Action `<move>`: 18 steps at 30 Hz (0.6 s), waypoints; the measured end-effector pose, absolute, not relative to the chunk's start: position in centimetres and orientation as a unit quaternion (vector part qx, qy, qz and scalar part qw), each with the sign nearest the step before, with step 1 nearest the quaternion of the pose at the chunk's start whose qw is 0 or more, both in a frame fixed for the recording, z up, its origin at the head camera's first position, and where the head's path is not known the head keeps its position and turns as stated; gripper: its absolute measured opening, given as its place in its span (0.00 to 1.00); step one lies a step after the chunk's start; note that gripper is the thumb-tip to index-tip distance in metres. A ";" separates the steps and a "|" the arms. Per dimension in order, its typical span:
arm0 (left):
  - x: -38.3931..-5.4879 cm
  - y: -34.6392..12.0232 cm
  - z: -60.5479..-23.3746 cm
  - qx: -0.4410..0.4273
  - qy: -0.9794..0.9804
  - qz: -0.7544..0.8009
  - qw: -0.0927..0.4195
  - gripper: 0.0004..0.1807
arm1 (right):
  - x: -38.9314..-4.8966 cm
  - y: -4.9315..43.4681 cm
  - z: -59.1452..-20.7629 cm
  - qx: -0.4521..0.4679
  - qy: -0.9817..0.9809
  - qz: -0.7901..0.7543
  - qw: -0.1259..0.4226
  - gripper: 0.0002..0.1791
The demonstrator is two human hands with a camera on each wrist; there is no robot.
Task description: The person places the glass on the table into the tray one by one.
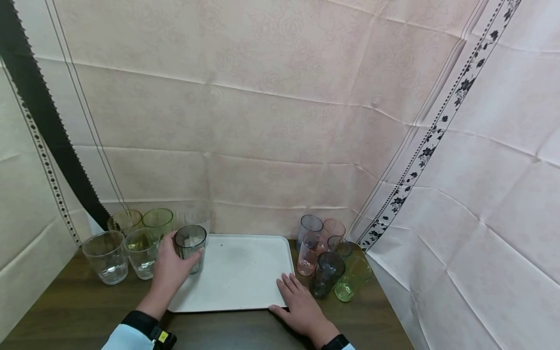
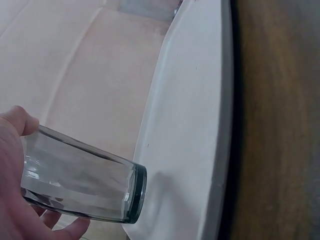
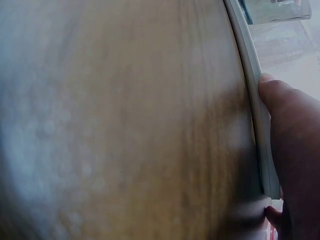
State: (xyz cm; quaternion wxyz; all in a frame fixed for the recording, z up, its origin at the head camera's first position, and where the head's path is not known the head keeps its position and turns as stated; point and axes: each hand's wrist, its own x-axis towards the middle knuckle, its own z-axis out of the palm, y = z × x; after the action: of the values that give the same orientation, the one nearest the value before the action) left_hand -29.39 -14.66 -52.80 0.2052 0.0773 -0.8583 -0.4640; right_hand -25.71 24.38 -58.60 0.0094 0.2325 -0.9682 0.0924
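My left hand grips a grey-tinted drinking glass by its side, thumb on one side and fingers on the other. The glass is upright over the left end of a white rectangular tray. In the left wrist view the glass's thick base is close to the tray surface; whether they touch I cannot tell. My right hand rests at the tray's front right corner, its fingers extended along the right side. The right wrist view has the thumb against the tray's front rim.
Left of the tray stand several glasses, among them a clear one and a green-tinted one. At the right stands another group, including a dark grey glass, a pink one and a green one. Pale cloth hangs behind the wooden table.
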 end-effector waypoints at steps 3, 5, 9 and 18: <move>-29.8 -14.8 -52.8 0.079 -0.856 -0.469 0.203 0.58 | -25.8 24.4 -58.6 0.229 -0.969 0.096 0.003 0.48; -30.0 -14.8 -52.9 0.081 -0.857 -0.468 0.199 0.58 | -25.8 24.4 -58.7 0.227 -0.969 0.097 0.000 0.48; -30.4 -14.8 -53.1 0.081 -0.860 -0.464 0.196 0.59 | -25.8 24.4 -58.7 0.226 -0.970 0.094 0.002 0.48; -30.9 -15.1 -53.8 0.078 -0.864 -0.462 0.185 0.59 | -25.7 24.3 -58.7 0.226 -0.970 0.095 0.002 0.48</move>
State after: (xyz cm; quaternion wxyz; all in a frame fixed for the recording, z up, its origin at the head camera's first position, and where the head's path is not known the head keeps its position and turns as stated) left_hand -30.92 -15.07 -53.77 0.1847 0.0785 -0.8638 -0.4621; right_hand -25.70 24.34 -58.69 0.0016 0.2258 -0.9695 0.0953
